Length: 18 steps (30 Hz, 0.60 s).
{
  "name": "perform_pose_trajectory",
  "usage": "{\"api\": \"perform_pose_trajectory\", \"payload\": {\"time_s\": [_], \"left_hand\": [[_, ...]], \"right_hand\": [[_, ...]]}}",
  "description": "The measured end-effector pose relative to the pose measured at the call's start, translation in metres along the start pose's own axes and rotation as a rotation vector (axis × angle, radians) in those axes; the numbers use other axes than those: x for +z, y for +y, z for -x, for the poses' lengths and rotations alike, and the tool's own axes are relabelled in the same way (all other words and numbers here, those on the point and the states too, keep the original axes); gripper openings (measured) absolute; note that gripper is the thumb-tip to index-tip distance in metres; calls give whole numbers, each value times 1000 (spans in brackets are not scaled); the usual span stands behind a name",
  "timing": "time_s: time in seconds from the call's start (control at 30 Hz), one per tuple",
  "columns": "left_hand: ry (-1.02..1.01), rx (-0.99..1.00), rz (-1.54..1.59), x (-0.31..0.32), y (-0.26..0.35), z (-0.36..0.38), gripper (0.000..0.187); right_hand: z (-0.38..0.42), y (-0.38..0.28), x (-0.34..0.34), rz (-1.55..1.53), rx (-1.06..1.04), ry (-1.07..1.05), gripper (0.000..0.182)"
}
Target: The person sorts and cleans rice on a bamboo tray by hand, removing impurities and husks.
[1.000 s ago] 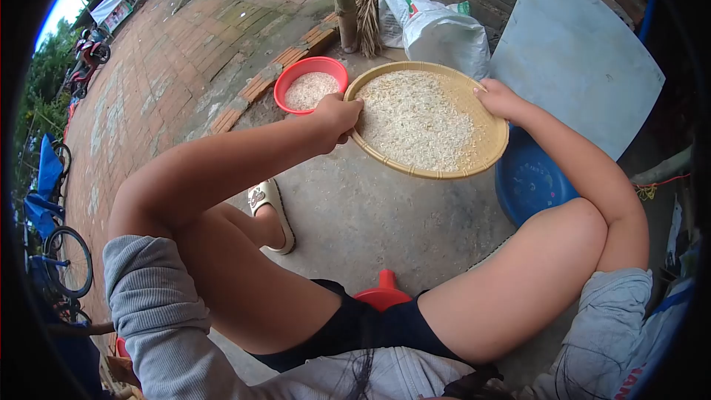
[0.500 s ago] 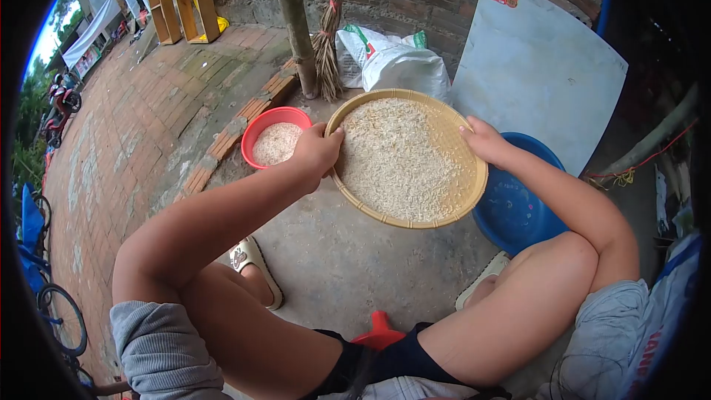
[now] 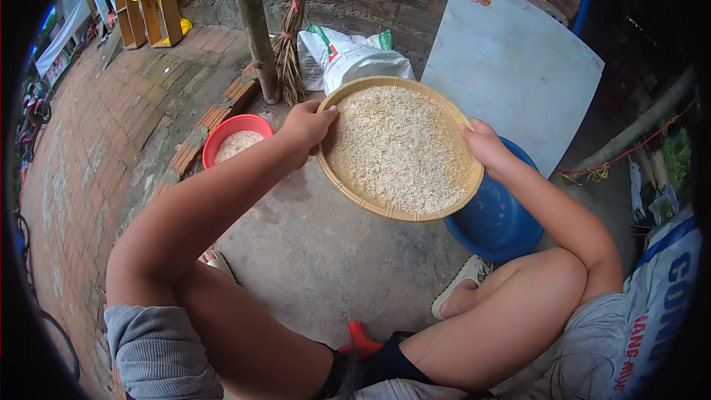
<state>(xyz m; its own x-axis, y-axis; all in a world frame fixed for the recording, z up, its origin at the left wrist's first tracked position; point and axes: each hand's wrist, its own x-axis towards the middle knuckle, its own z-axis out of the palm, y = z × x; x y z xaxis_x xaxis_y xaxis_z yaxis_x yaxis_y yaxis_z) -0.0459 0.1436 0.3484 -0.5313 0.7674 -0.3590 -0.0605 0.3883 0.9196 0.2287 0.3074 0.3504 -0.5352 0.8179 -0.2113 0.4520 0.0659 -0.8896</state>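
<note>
A round woven bamboo winnowing tray (image 3: 465,150) is held up in front of me, over the concrete floor. A layer of pale rice-like grain (image 3: 404,148) covers most of it, with more bare weave along its right side. My left hand (image 3: 305,130) is closed on the left rim, thumb on top. The opposite rim is gripped by my right hand (image 3: 486,148), its fingers partly hidden beneath. Under the tray's right edge stands a blue basin (image 3: 498,226), partly covered by the tray and my forearm. Left of the tray, a red bowl (image 3: 210,147) contains similar grain.
White sacks (image 3: 363,63) and a straw broom (image 3: 290,52) stand by a bamboo post (image 3: 253,30) at the brick wall. A pale board (image 3: 518,67) leans at the right. Low bricks (image 3: 191,147) edge the floor. A printed sack (image 3: 659,304) lies beside my right arm.
The surroundings have shifted left in view, while the tray has shifted only slightly. It now sits farther from the red bowl, and its grain reaches more to the lower right. Both hands keep their hold.
</note>
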Motion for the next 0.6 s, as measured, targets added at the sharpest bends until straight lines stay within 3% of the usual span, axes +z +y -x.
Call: {"api": "perform_pose_trajectory", "payload": {"time_s": [0.1,0.17,0.23,0.27,0.4,0.5,0.53,0.6], "left_hand": [[-54,-27,112,-37,-3,-6,24],[14,-51,101,-38,-7,-5,24],[50,-33,97,-21,-1,9,24],[55,-49,-35,-11,3,15,24],[48,-5,64,-3,-2,16,27],[-12,21,67,-40,4,13,25],[-40,15,96,-48,3,9,25],[-50,5,116,-47,4,5,25]], "right_hand": [[18,-28,17,51,54,-53,28],[21,-34,24,41,69,-94,28],[-4,-10,13,-71,-27,-79,27],[-15,-1,5,-81,38,-76,27],[-18,6,1,-219,159,-45,25],[27,-31,19,-48,46,-141,23],[39,-42,18,29,89,-213,33],[39,-31,13,-20,97,-149,29]]}}
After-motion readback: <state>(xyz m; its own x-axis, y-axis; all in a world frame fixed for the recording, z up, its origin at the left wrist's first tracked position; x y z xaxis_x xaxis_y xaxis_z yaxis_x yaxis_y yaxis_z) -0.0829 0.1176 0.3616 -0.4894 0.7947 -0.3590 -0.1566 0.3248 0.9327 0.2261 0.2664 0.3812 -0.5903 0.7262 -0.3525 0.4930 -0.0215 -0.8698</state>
